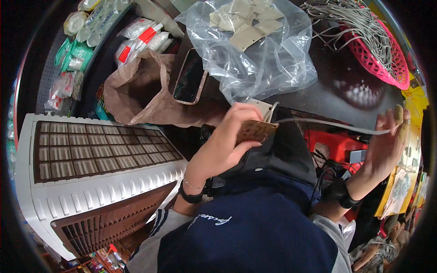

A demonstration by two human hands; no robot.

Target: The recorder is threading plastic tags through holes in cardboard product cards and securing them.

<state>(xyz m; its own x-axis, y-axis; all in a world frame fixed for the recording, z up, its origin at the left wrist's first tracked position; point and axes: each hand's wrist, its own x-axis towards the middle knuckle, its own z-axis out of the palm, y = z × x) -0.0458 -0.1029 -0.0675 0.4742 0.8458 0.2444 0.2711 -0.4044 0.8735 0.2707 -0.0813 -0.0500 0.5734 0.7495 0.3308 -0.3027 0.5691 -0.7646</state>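
The left hand (225, 141) grips a small brown card (256, 130) above the dark tabletop (337, 91); a grey cord (327, 124) runs from it to the right hand (387, 141), which pinches the end. Behind, a clear plastic bag (255, 50) holds beige tags, a pink basket (378, 54) holds grey cords, and a brown paper bag (141, 91) stands open beside a phone (190, 77).

top: navy with white script mark | sleeves: grey, striped cuffs | wrists: black bands, thin bracelet on left

Phone (190, 77) left of bag (255, 50), basket (380, 54) right.
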